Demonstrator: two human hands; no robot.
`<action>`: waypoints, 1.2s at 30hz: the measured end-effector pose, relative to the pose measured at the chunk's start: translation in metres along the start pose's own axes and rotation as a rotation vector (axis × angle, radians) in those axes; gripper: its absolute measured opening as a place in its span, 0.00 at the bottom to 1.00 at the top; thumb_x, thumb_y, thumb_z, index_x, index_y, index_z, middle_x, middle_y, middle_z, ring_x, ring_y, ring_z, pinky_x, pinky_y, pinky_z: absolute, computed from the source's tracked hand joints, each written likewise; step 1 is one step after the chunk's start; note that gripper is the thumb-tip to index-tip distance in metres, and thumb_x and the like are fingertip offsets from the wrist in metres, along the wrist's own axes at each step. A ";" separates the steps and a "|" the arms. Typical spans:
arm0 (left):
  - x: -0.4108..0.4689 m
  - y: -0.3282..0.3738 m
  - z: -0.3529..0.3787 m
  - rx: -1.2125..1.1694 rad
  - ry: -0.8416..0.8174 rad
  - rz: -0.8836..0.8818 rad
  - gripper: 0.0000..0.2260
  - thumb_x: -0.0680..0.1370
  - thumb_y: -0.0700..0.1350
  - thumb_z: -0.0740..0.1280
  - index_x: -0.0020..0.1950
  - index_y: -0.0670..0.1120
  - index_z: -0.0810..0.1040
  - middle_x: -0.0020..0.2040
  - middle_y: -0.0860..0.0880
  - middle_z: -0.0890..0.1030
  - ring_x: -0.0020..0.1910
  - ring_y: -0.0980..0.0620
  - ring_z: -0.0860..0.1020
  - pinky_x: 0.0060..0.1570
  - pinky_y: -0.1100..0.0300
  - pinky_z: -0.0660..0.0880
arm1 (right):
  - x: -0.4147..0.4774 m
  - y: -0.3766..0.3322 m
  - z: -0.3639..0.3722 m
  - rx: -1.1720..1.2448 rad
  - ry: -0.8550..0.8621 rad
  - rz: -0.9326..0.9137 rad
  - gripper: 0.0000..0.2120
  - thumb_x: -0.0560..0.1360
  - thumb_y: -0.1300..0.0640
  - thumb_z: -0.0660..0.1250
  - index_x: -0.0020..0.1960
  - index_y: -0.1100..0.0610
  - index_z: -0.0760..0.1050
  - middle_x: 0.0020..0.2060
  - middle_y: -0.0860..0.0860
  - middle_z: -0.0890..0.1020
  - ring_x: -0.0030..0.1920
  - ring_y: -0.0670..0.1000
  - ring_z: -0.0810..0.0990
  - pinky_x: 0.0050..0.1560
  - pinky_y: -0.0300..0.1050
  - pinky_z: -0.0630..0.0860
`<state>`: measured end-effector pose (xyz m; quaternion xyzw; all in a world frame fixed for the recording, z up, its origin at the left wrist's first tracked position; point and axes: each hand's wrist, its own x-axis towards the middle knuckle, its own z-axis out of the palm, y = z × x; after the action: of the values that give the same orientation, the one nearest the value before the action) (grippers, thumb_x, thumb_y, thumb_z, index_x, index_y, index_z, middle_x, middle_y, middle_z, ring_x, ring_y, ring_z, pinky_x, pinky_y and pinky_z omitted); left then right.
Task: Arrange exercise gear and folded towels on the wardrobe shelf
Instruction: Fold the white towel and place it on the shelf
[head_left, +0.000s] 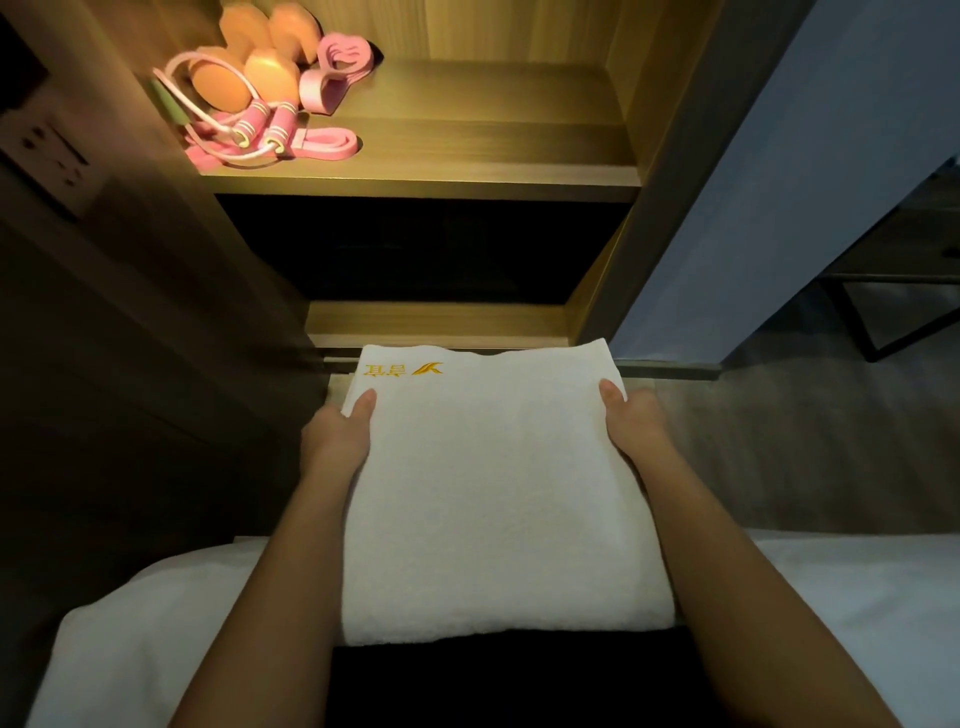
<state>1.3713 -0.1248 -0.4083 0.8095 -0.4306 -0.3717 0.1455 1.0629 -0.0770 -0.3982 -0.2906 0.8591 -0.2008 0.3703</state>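
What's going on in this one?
A person grips a folded white towel with the left hand and the right hand, one at each side edge, thumbs on top. The towel is held out below the lit wardrobe shelf and is not yet on it. At the shelf's left end lie orange dumbbells, a pink skipping rope and pink resistance bands.
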 end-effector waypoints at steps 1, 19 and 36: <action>0.001 0.000 -0.001 0.007 -0.036 -0.020 0.27 0.80 0.61 0.59 0.64 0.39 0.74 0.59 0.40 0.78 0.50 0.44 0.75 0.47 0.52 0.71 | 0.000 -0.001 -0.001 -0.009 -0.019 0.020 0.26 0.82 0.41 0.53 0.67 0.62 0.68 0.62 0.59 0.76 0.54 0.57 0.75 0.54 0.52 0.72; -0.030 -0.043 -0.017 -0.049 -0.246 -0.132 0.27 0.81 0.60 0.57 0.68 0.41 0.72 0.53 0.44 0.75 0.46 0.48 0.73 0.50 0.53 0.68 | -0.036 0.041 -0.028 -0.023 -0.191 0.017 0.30 0.80 0.36 0.50 0.67 0.59 0.71 0.62 0.59 0.76 0.56 0.58 0.76 0.57 0.53 0.70; -0.071 -0.068 -0.035 0.039 -0.285 -0.051 0.29 0.80 0.63 0.53 0.69 0.42 0.69 0.61 0.41 0.74 0.57 0.42 0.73 0.55 0.47 0.69 | -0.069 0.069 -0.047 0.020 -0.313 0.067 0.32 0.79 0.36 0.53 0.69 0.60 0.68 0.65 0.60 0.74 0.58 0.57 0.73 0.58 0.54 0.68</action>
<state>1.4122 -0.0309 -0.3885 0.7619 -0.4332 -0.4781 0.0577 1.0417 0.0255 -0.3701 -0.2857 0.7983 -0.1491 0.5089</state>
